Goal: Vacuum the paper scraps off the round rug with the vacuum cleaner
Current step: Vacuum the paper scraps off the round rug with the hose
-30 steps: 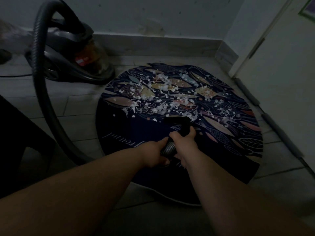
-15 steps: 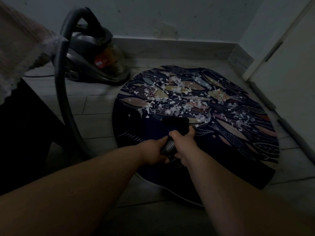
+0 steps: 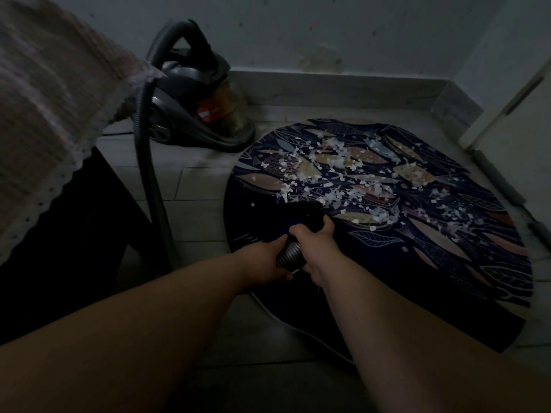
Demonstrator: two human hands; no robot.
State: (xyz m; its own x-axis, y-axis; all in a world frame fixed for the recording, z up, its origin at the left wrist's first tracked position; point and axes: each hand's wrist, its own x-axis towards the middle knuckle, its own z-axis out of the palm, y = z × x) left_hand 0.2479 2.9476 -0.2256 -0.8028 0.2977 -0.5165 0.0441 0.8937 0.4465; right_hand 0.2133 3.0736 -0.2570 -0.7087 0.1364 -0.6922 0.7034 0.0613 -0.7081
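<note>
Two hands, left hand (image 3: 262,262) and right hand (image 3: 317,245), fingers curled round ribbed hose (image 3: 288,254); nozzle (image 3: 307,214) on round rug (image 3: 447,308) beside paper scraps (image 3: 334,162).

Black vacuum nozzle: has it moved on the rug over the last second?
Yes. The black vacuum nozzle has slid left across the dark round leaf-patterned rug, nearer its left edge and the leftmost white paper scraps.

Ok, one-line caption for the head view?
Left hand and right hand grip the hose, nozzle at paper scraps on the round rug.
</note>
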